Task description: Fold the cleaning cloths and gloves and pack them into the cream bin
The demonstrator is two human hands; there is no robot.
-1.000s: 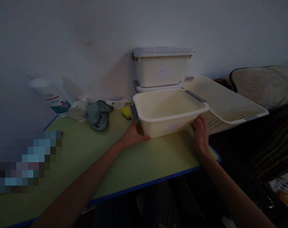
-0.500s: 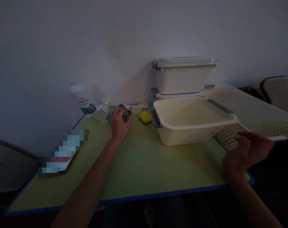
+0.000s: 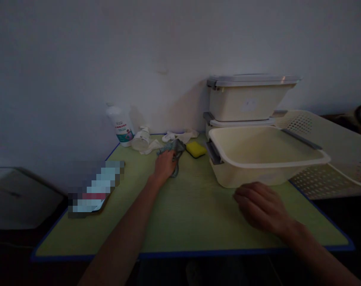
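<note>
My left hand (image 3: 164,167) is closed around a crumpled grey-green cloth (image 3: 178,147) at the back of the table, and part of the cloth hangs past the fingers. Just right of it lies a yellow sponge (image 3: 196,149) with a dark underside. My right hand (image 3: 260,206) hovers over the table in front of an open cream plastic bin (image 3: 252,174). Its fingers are curled together, with no object showing in them. The bin stands upright with grey handles at both ends; its visible inside holds nothing.
Behind the open bin, a lidded bin (image 3: 246,101) is stacked on another. A perforated white basket (image 3: 344,139) sits to the right. Along the wall stand a white bottle (image 3: 121,125) and a clear pump bottle (image 3: 141,140). A blurred-out phone-like object (image 3: 101,186) lies on the left.
My left hand has left the bin, taken hold of the cloth and drawn it rightward, uncovering white material by the pump bottle. My right hand let go of the bin and moved in front of it.
</note>
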